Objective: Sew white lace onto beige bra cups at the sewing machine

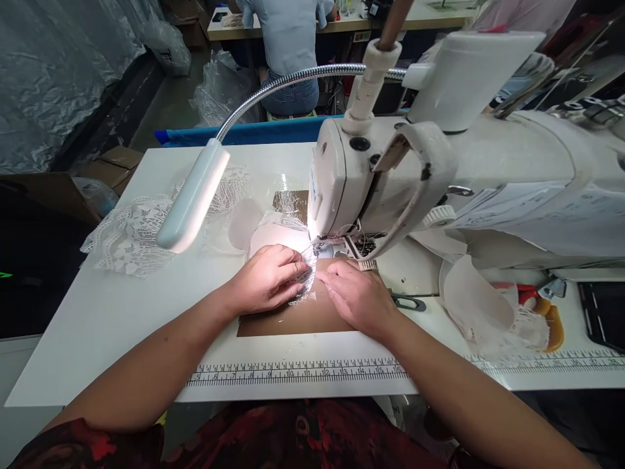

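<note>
A white lace piece [307,277] with a pale, smooth cup-shaped panel [276,236] lies beneath the head of a white sewing machine [336,176], close to the presser foot and needle area. My left hand [268,277] presses on the lace from the left, fingers bent and held together over it. On the other side, my right hand [359,293] lies on a brown sheet [293,322], its fingers stretched toward the lace and the index fingertip at its edge. The needle tip is too small to make out.
A lit gooseneck lamp [195,195] arches over the table's left side, above more white lace [131,238]. Cup panels [478,293], small snips [407,301] and a dark tray [603,312] lie right. A printed ruler [293,374] runs along the front edge. Another person [288,45] sits ahead.
</note>
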Action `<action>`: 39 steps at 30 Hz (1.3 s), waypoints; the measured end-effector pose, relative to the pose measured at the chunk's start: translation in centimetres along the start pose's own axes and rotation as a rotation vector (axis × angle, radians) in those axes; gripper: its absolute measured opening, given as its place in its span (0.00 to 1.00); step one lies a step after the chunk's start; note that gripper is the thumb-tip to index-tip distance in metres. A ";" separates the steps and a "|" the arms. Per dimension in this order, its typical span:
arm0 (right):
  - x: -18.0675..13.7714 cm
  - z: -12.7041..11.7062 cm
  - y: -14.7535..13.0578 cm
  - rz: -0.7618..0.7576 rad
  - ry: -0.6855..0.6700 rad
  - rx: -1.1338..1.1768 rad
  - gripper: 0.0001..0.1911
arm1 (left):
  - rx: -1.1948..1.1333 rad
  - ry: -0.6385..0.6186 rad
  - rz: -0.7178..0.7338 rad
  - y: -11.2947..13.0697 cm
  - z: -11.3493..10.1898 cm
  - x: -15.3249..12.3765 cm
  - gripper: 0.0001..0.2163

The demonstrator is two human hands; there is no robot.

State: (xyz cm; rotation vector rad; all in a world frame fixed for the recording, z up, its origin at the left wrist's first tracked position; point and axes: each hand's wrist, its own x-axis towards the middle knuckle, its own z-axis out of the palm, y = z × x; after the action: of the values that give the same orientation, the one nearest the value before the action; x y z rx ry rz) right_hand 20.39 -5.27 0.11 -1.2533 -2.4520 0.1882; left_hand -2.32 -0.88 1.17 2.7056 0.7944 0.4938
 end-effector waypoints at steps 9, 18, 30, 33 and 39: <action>-0.2 0.1 0.0 -0.116 -0.042 0.036 0.16 | 0.050 -0.013 -0.030 0.6 0.2 0.2 0.10; -0.5 -0.1 -0.2 -0.191 -0.068 0.083 0.16 | -0.012 -0.117 0.017 0.7 -0.5 -0.1 0.09; -0.6 0.0 -0.6 -0.182 0.065 0.078 0.14 | -0.143 -0.091 -0.052 0.6 -0.3 0.0 0.09; -0.5 0.0 -1.0 -0.191 -0.005 0.009 0.14 | -0.221 -0.067 -0.086 0.8 -0.3 0.0 0.09; -0.6 -0.3 -1.6 -0.206 -0.126 -0.065 0.13 | -0.370 -0.059 -0.049 0.4 -0.6 -0.1 0.08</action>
State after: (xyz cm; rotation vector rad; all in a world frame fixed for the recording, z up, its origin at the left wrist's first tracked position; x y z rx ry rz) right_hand 19.61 -6.74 0.64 -1.0333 -2.6948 0.1357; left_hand -2.46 -1.20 1.84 2.3436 0.6757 0.4924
